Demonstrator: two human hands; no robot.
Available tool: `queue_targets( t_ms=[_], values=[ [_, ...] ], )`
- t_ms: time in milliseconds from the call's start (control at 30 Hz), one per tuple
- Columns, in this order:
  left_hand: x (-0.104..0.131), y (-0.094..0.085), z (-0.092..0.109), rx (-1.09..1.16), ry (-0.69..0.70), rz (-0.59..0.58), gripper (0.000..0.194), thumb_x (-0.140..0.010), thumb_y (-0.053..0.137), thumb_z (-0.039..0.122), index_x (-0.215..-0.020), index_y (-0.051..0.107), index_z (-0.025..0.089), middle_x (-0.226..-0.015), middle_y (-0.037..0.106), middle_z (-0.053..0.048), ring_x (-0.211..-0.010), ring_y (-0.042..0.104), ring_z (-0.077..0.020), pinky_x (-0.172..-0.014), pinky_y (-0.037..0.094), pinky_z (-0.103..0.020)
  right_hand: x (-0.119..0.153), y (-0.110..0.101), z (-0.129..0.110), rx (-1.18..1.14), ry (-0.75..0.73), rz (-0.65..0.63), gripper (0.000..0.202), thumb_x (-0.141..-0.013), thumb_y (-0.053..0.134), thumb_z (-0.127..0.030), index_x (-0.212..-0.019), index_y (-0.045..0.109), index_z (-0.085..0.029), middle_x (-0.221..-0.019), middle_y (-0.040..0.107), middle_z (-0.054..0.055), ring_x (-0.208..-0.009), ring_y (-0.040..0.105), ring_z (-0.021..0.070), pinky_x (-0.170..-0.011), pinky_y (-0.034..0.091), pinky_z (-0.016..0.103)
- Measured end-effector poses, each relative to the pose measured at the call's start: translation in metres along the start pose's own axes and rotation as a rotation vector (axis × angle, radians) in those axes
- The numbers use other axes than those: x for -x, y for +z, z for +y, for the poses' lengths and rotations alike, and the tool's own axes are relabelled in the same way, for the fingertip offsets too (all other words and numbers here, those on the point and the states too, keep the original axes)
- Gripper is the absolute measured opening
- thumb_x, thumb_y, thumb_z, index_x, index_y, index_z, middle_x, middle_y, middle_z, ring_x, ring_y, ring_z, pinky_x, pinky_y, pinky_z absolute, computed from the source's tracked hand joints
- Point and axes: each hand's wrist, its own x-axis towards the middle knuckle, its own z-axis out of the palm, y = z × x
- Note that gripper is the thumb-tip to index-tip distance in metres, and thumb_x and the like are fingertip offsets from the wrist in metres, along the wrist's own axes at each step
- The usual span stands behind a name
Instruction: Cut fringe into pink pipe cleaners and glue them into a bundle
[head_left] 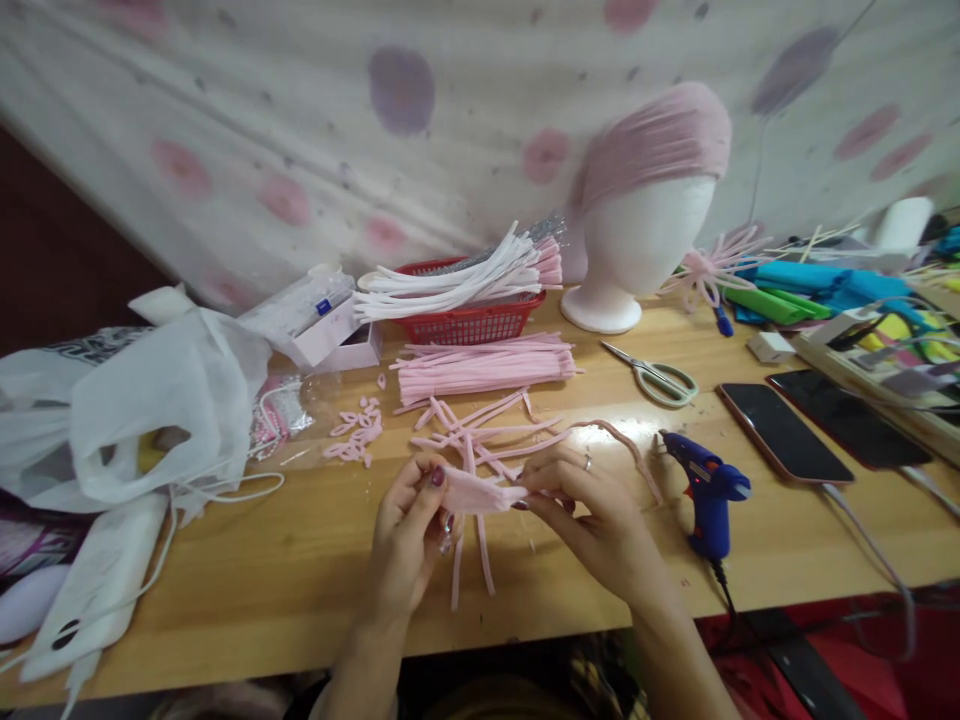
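Between my two hands, just above the table's front part, is a flat pink piece of pipe cleaners (pixel 480 492) laid side by side. My left hand (pixel 409 525) pinches its left end between thumb and fingers. The fingertips of my right hand (pixel 589 505) are closed on its narrow right end. Loose pink pipe cleaners (pixel 491 432) lie crossed behind and under the hands, beside a thick pink bundle (pixel 487 370). Small pink pipe-cleaner loops (pixel 356 430) are heaped to the left.
A blue glue gun (pixel 705 490), scissors (pixel 652 376) and phones (pixel 787 432) lie on the right. Behind stand a red basket (pixel 472 322) with white pipe cleaners (pixel 450 290) and a foam head (pixel 645 240). A plastic bag (pixel 165 400) and a white power strip (pixel 97 590) occupy the left.
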Motion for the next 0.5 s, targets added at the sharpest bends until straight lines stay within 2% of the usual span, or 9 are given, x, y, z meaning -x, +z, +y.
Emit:
queue_targets(
  t_ms=[100,200,300,500],
  values=[
    [0.001,-0.003,-0.001,0.008,-0.025,-0.042,0.034,-0.071,0.08,0.044,-0.078,0.061,0.017,-0.05,0.046,0.007,-0.041,0.037,-0.0042,-0.038,0.033,-0.013,-0.001,-0.002,-0.002,-0.009,-0.02,-0.028,0.009,-0.093,0.059,-0.021,-0.085,0.064,-0.022,-0.083,0.067,0.002,-0.075,0.063,0.0148,-0.064,0.047,0.025],
    [0.001,-0.003,-0.001,0.021,-0.044,-0.037,0.033,-0.07,0.081,0.042,-0.076,0.06,0.017,-0.05,0.046,0.008,-0.041,0.036,-0.0032,-0.038,0.033,-0.012,0.001,-0.002,-0.003,0.031,0.004,-0.037,0.005,-0.091,0.062,-0.023,-0.093,0.067,-0.023,-0.084,0.068,0.001,-0.073,0.063,0.0138,-0.062,0.047,0.023],
    [0.002,-0.002,-0.002,0.037,-0.046,-0.018,0.033,-0.069,0.082,0.04,-0.075,0.059,0.017,-0.049,0.045,0.009,-0.039,0.035,-0.0022,-0.037,0.032,-0.011,0.003,0.002,-0.001,0.047,0.02,-0.021,0.017,-0.088,0.067,-0.026,-0.105,0.067,-0.024,-0.087,0.068,0.001,-0.07,0.06,0.0128,-0.055,0.046,0.021],
    [0.001,-0.003,-0.006,0.037,-0.065,0.001,0.032,-0.07,0.082,0.039,-0.079,0.06,0.017,-0.053,0.048,0.009,-0.041,0.037,-0.0016,-0.038,0.033,-0.01,-0.003,0.009,0.001,-0.019,-0.102,0.052,0.015,-0.088,0.067,-0.016,-0.101,0.066,-0.023,-0.087,0.068,0.001,-0.074,0.062,0.0114,-0.056,0.047,0.02]
  ],
)
